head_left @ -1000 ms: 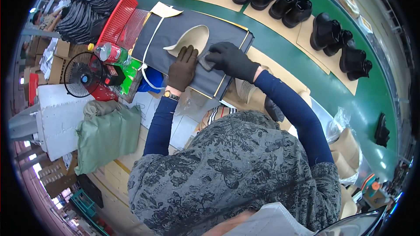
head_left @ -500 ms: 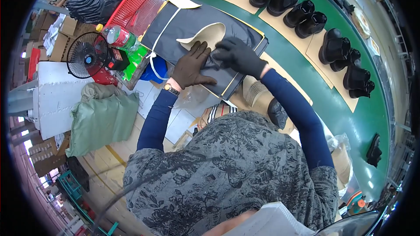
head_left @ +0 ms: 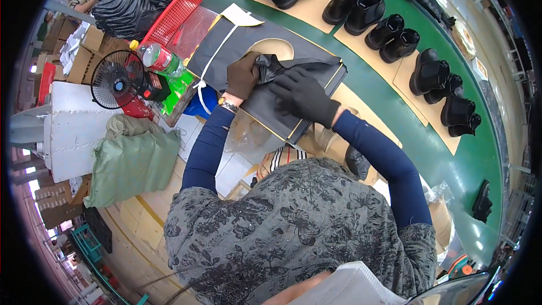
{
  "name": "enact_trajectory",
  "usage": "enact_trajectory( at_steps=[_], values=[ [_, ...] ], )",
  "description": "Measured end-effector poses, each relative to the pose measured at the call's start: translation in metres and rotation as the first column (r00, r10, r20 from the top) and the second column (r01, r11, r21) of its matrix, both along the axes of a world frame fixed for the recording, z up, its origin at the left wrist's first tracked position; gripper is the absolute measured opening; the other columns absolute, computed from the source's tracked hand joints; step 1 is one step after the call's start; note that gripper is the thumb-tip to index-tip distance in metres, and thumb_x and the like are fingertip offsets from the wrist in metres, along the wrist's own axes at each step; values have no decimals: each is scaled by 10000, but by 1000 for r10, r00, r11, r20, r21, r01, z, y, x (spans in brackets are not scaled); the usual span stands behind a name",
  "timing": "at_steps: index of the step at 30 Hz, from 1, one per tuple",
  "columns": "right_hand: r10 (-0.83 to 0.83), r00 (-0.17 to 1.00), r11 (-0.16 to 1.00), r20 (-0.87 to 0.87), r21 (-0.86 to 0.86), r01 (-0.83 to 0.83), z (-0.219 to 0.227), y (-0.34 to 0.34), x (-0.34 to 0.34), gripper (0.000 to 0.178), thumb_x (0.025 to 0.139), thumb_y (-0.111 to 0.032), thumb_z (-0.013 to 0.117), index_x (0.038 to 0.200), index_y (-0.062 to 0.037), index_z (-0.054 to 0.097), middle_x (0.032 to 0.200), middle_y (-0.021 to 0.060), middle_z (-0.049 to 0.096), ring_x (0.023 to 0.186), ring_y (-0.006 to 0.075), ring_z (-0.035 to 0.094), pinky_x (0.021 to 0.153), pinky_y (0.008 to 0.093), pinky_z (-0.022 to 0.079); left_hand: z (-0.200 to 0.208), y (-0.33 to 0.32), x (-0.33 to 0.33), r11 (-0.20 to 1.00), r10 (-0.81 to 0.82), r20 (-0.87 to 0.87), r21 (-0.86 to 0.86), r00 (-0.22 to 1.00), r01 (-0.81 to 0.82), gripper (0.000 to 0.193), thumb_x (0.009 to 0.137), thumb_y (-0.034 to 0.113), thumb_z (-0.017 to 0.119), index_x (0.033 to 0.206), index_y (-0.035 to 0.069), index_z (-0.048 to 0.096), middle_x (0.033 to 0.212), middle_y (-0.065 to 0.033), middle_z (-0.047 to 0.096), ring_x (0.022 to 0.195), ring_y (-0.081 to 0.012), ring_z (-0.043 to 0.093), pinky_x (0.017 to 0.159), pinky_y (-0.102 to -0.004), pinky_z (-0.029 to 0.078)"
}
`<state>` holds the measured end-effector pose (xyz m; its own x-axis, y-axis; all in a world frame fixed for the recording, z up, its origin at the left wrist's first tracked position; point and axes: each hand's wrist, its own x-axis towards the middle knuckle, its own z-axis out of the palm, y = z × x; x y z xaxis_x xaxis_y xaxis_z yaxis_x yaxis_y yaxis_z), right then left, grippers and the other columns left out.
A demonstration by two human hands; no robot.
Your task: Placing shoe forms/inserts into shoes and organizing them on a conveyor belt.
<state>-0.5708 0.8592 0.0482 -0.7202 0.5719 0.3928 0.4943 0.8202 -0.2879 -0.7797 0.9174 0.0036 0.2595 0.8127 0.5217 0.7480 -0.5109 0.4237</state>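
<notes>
A stack of thin black sheets (head_left: 220, 51) lies at a slant before me, with a cream, curved insole-like piece (head_left: 278, 47) on top. Loose black sheet material (head_left: 270, 68) is bunched up over the near part of that piece and hides it. My left hand (head_left: 243, 76), in a dark glove, is closed on the left side of the bunched sheet. In a black glove, my right hand (head_left: 305, 96) lies over the sheet just to the right, its fingers stretched out and slightly apart. What is under its fingertips is hidden.
Black boots (head_left: 367, 11) stand on cardboard along the green bench (head_left: 451, 169). A small fan (head_left: 118, 82), a bottle (head_left: 161, 59) and a red basket (head_left: 178, 14) are at the left. A green sack (head_left: 135, 158) sits lower left. Paper with a white strap (head_left: 240, 16) tops the stack.
My left hand has gone from flat to closed on the sheet, now bunched over the cream piece. The right hand has moved slightly nearer. Another black boot has come into view at the back.
</notes>
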Motion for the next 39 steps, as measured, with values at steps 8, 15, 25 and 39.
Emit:
enact_trajectory(
  at_steps=[8,15,25,39],
  values=[
    [-126,985,986,-119,90,137,-31,63,-29,175,752,-137,568,901,-57,615,883,116,577,842,264,563,700,383,473,55,-8,13,999,-21,-88,35,996,25,473,713,130,582,1181,92,521,1113,-147,555,1001,-350,534,871,-422,446],
    [-297,941,954,-161,-78,288,-27,50,-24,233,750,-200,602,901,-22,596,1004,160,598,962,320,562,805,406,459,15,-1,23,999,26,-394,54,919,-5,409,756,90,542,1163,132,547,1003,-100,544,965,-310,546,794,-401,469],
    [-541,627,838,-561,-425,342,27,-56,16,810,849,-333,595,1419,54,168,1420,342,225,1320,458,252,1057,471,278,112,-32,108,858,-296,388,-293,873,421,185,842,155,621,997,60,658,908,-132,643,776,-204,643,668,-304,505],
    [-680,63,732,-731,-671,118,85,-128,114,379,668,-70,758,992,46,602,880,53,633,808,115,584,753,260,485,139,-86,198,658,-668,476,19,572,753,560,807,148,671,1288,-17,436,1047,-151,586,950,-260,592,843,-325,464]
  ],
)
